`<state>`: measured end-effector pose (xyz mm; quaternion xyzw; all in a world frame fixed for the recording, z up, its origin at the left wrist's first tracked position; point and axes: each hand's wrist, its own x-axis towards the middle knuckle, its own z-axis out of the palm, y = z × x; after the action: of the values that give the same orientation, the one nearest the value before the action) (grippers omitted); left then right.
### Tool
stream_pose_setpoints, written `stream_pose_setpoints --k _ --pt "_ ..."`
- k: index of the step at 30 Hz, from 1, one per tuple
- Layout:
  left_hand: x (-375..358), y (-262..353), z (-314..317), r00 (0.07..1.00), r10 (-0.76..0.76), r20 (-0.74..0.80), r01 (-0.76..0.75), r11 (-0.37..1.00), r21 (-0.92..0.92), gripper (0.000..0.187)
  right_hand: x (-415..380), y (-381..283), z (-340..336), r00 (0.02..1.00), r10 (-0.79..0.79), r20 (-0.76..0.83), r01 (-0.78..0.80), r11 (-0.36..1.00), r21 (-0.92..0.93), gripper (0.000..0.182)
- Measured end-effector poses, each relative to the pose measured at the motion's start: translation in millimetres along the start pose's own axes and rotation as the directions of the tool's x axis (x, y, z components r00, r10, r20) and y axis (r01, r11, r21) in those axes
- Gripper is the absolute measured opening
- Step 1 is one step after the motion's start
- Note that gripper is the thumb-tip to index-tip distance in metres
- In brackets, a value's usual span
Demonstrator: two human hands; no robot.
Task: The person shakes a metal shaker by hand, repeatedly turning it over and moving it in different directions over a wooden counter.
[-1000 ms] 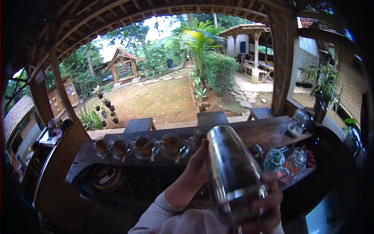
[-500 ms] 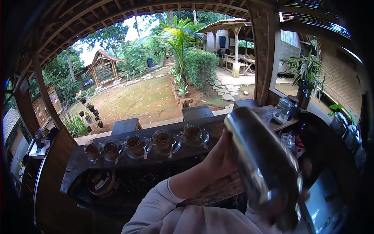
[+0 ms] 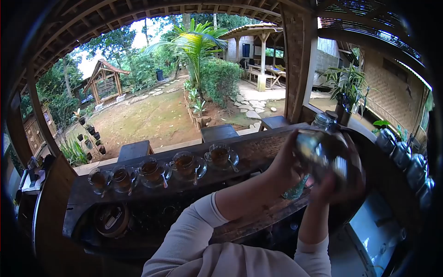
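A shiny metal container (image 3: 323,150), blurred by motion, is held up above the right part of the dark wooden counter (image 3: 258,150). On its left side my left hand (image 3: 287,159) is wrapped round it. My right hand (image 3: 339,182) grips it from below and the right, with its fingers partly smeared. Just under the container stands a greenish glass vessel (image 3: 295,189), partly hidden by my hands. Several glass cups of brown drink, such as the rightmost cup (image 3: 219,154), sit on saucers with spoons in a row along the counter.
Behind the container is a glass jar (image 3: 322,120). A round wooden box (image 3: 110,219) lies low at the left. Stools, one of them a dark stool (image 3: 219,133), line the counter's far side. Several metal kettles (image 3: 401,154) stand at the right, near a potted plant (image 3: 345,90).
The metal container has tipped from its long side view to an end-on view. My right hand and forearm now show more fully, and the greenish glass vessel has come into sight. The view has shifted slightly.
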<state>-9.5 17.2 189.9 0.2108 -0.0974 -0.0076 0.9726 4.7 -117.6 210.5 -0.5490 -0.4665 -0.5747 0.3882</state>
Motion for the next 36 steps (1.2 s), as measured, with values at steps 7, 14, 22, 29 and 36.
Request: stream_pose_setpoints --k 7,14,22,29,36 --pt "-56 -1 47 0.973 0.108 0.204 -0.167 0.940 0.297 0.047 -14 -10 0 0.915 0.373 -0.152 -0.129 0.630 0.766 0.059" --pt "-32 31 -14 0.909 0.282 -0.307 -0.266 0.959 0.093 0.048 -13 -8 89 0.809 0.586 0.033 -0.427 0.548 0.719 0.038" --pt "-129 60 -1 0.885 0.294 0.360 -0.293 0.954 -0.060 0.072 8 -99 75 0.999 0.005 0.051 -0.046 0.520 0.853 0.045" --pt "-196 76 -77 0.610 0.785 0.107 -0.792 0.598 0.126 0.058 -1 -171 149 0.965 0.152 0.214 -0.233 0.123 0.965 0.039" --pt "-300 43 -19 0.486 0.832 0.267 -0.861 0.509 -0.021 0.082 -7 -248 103 0.953 -0.156 -0.260 0.241 -0.130 0.962 0.023"
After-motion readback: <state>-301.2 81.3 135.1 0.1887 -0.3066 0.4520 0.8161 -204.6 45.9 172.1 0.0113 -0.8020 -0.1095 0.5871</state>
